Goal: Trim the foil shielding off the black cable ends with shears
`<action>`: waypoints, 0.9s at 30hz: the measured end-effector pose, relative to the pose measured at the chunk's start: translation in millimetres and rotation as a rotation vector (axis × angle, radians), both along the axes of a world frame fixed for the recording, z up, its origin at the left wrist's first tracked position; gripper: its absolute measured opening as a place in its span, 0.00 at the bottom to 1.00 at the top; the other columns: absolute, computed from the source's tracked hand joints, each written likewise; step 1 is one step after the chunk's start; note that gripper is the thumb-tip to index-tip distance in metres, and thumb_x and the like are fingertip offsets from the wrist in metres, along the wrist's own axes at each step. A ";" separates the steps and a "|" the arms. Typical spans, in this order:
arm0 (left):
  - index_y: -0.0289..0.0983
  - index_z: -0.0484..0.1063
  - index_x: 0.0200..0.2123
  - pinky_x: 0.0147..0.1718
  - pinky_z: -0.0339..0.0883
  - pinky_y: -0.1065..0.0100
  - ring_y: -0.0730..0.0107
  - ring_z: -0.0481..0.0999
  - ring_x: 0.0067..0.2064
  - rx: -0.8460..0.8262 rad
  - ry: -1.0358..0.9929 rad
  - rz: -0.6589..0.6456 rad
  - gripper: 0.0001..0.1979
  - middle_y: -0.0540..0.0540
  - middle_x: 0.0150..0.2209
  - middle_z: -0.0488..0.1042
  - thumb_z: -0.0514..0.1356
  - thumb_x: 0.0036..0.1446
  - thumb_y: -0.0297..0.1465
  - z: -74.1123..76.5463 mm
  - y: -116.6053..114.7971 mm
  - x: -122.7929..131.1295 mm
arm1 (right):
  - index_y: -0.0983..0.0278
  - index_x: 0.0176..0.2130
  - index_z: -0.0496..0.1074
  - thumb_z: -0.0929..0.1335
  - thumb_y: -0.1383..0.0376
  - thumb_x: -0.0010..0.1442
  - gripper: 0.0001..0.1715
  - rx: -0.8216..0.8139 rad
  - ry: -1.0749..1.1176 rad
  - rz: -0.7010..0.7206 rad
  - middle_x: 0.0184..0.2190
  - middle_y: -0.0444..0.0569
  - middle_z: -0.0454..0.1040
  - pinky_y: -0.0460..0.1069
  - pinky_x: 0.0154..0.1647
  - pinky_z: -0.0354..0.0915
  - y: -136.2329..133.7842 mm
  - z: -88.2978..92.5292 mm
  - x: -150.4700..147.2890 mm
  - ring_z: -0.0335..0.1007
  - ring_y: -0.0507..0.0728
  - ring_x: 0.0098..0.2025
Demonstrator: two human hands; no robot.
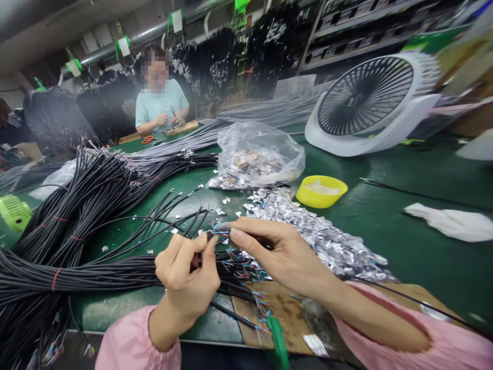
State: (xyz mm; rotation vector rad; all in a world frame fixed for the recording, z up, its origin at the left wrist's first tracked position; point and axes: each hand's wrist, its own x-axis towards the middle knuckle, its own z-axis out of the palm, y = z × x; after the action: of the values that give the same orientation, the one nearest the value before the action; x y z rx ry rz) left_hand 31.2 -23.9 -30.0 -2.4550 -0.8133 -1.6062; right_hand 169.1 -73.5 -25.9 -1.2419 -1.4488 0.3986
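Note:
My left hand [188,275] pinches the black end of a cable in front of me. Thin coloured wires [221,229] stick out of that end, and the fingertips of my right hand [279,246] are closed on them. Both hands nearly touch at the fingertips. Below and behind them lies a bundle of black cables [115,272], its stripped ends showing red, blue and white wires. A heap of crumpled silver foil pieces [327,236] spreads beside my right hand.
A clear plastic bag [262,154], a yellow dish [321,191], a white fan [365,103] and a white cloth [454,222] stand or lie beyond. More black cables [77,205] pile at left. A person [162,103] works across the green table [408,252].

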 end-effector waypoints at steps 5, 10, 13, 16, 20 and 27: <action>0.34 0.73 0.24 0.19 0.59 0.76 0.79 0.66 0.18 0.093 0.006 0.024 0.05 0.51 0.17 0.69 0.61 0.51 0.24 -3.9 1.6 2.4 | 0.63 0.29 0.77 0.63 0.57 0.60 0.17 -0.011 0.040 -0.015 0.26 0.48 0.77 0.46 0.28 0.70 0.5 -1.8 -0.2 0.72 0.54 0.28; 0.33 0.73 0.29 0.24 0.63 0.76 0.77 0.70 0.23 0.026 -0.014 0.034 0.01 0.48 0.24 0.74 0.62 0.52 0.25 -6.5 2.0 1.9 | 0.63 0.29 0.77 0.64 0.62 0.58 0.13 0.038 -0.004 -0.133 0.29 0.49 0.79 0.47 0.32 0.72 0.5 -6.2 0.5 0.75 0.55 0.30; 0.35 0.74 0.28 0.25 0.62 0.75 0.76 0.71 0.24 -0.037 0.038 0.038 0.04 0.48 0.26 0.76 0.60 0.54 0.26 -6.2 2.4 -1.2 | 0.63 0.30 0.77 0.65 0.65 0.57 0.10 0.107 -0.073 -0.206 0.29 0.49 0.79 0.48 0.35 0.72 -0.2 -7.3 -0.4 0.75 0.55 0.30; 0.36 0.74 0.28 0.26 0.61 0.74 0.75 0.71 0.26 -0.141 0.087 -0.002 0.07 0.48 0.26 0.75 0.58 0.56 0.26 -5.7 4.9 -4.2 | 0.63 0.31 0.76 0.65 0.67 0.57 0.10 0.160 -0.109 -0.230 0.28 0.48 0.78 0.48 0.31 0.71 -1.4 -6.2 -1.9 0.74 0.55 0.29; 0.37 0.71 0.23 0.26 0.60 0.74 0.76 0.69 0.24 -0.476 0.077 -0.123 0.15 0.51 0.21 0.70 0.52 0.60 0.28 -2.8 10.3 -6.6 | 0.62 0.28 0.75 0.64 0.68 0.57 0.11 0.175 -0.120 -0.196 0.25 0.47 0.77 0.47 0.27 0.69 -2.3 -4.8 -1.7 0.72 0.53 0.26; 0.37 0.73 0.24 0.23 0.59 0.73 0.76 0.67 0.22 -0.613 -0.009 -0.245 0.10 0.52 0.20 0.70 0.57 0.56 0.30 -2.7 10.9 -5.0 | 0.64 0.29 0.71 0.66 0.59 0.55 0.10 0.012 0.112 -0.162 0.23 0.46 0.72 0.46 0.24 0.64 1.3 -3.2 1.5 0.67 0.52 0.25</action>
State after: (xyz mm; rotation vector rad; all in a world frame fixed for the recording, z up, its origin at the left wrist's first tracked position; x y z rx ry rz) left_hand 26.1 -13.0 -32.7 -3.0655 -1.1943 -1.6255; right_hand 170.6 -72.2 -29.1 -1.2957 -1.2444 0.3438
